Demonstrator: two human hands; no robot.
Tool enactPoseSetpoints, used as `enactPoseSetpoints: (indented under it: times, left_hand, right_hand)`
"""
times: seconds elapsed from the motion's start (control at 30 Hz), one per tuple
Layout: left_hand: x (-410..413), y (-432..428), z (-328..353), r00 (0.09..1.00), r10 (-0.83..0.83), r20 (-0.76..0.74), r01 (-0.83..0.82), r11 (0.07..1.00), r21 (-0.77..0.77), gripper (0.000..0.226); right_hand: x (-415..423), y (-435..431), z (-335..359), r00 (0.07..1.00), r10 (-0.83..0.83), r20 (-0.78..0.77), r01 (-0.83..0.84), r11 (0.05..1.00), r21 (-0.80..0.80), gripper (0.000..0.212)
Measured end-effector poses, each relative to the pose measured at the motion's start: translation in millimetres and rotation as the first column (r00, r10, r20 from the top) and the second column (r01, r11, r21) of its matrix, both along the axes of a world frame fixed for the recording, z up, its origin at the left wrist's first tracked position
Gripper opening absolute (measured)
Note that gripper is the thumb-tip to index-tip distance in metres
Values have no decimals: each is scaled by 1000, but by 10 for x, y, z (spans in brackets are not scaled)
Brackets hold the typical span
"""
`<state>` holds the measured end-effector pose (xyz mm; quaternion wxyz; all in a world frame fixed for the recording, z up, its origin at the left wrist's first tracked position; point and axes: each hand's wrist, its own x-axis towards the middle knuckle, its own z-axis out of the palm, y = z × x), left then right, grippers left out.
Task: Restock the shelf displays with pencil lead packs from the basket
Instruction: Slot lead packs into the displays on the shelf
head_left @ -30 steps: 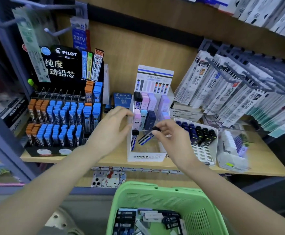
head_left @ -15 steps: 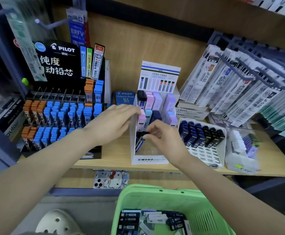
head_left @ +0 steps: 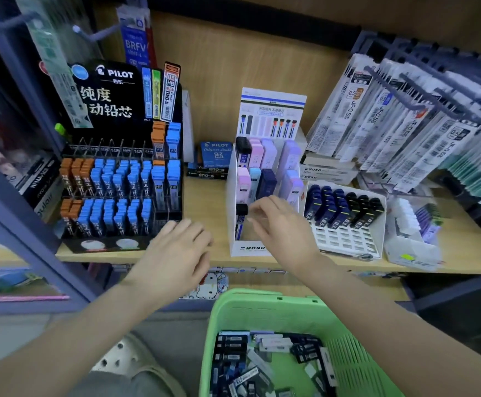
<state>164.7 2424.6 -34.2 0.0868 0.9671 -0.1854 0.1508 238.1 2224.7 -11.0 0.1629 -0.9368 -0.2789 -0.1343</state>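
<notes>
Left hand (head_left: 176, 253) and right hand (head_left: 286, 229) are hovering empty, relaxed; each small flat lead pack (head_left: 275, 343) should be going upright into white cardboard display (head_left: 231, 213).

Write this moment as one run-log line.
left hand: open, at shelf edge | right hand: open, at Mono display | black-capped pack: in front slot | basket: stocked

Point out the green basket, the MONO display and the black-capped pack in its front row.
green basket (head_left: 256, 299): head view, far rim.
MONO display (head_left: 250, 249): head view, front label panel.
black-capped pack (head_left: 241, 210): head view, black cap.
</notes>
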Motion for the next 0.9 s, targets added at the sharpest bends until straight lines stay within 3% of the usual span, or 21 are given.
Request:
enactPoseSetpoints:
  times: [0.1, 0.17, 0.23, 0.37, 0.43, 0.57, 0.7, 0.8, 0.9]
  left_hand:
    - [-273, -132, -249, 997, 4, -79, -3, 1000, 10, 26]
    - [-430, -281, -412, 990, 11, -140, -7, 1000, 26, 21]
    - [-574, -449, -596, 979, -22, -204, 27, 999, 19, 13]
    - [-801, -833, -1000, 899, -93, -428, 115, 993, 24, 32]
    - [-863, -1023, -1136, 859, -105, -501, 140, 990, 33, 32]
    - [-889, -1331, -1588, 714, -73, -697, 155, 986, 56, 39]
    - [-862, -1480, -2032, 526, -6, -850, 156, 984, 90, 49]
    - [-806, -1530, -2305, 418, 45, -907, 131, 985, 110, 56]
    - [-738, -1565, -2537, 334, 81, -939, 49, 994, 103, 56]
  right_hand:
    - [-207, -190, -87, 988, -17, 152, 17, 1000, 5, 22]
    - [-375, -371, -206, 992, -24, 124, 27, 999, -22, 24]
    - [-558, -584, -404, 999, -9, 47, 11, 999, -52, 24]
    - [-923, -1074, -952, 988, -28, -152, 11, 994, -111, 5]
    - [-1123, -1336, -1295, 949, -90, -303, 54, 990, -127, 15]
    - [-1478, -1685, -1908, 739, -216, -638, 20, 954, -299, 30]
    - [-1638, -1837, -2323, 460, -289, -840, 31, 950, -310, 48]
    - [-1623, -1882, -2573, 358, -296, -886, 87, 955, -284, 52]
    - [-1577, -1862, -2839, 328, -288, -900, 140, 957, -256, 52]
